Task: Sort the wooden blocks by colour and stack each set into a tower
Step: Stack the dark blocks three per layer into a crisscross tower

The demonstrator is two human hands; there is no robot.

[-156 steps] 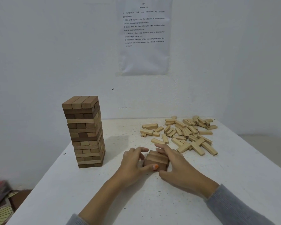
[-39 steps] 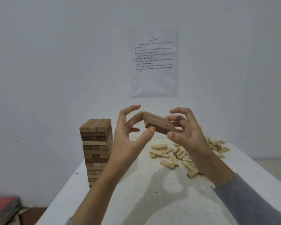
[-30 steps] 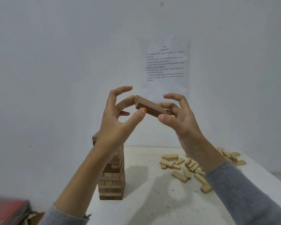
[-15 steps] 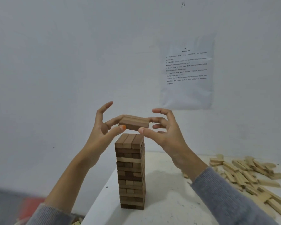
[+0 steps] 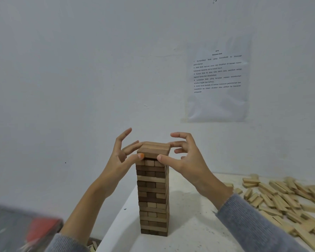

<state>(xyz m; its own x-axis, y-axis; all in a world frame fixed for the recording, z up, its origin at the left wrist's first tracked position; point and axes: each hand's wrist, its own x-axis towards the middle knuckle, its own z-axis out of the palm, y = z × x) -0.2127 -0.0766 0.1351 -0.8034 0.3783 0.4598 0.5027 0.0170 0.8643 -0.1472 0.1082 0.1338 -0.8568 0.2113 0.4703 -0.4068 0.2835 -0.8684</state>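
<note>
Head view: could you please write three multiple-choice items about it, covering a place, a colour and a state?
1. Where do the loose pale blocks lie?
A) on the table, right of the tower
B) on top of the tower
C) in a box

2. What colour is the right sleeve?
A) red
B) grey
C) yellow

3. How is the top layer held?
A) by nobody
B) by one hand alone
C) pinched between the left hand and right hand

Answers: 1 A, they are strewn on the tabletop; 2 B, it is grey knit; 3 C, there are fingers at both ends.
</note>
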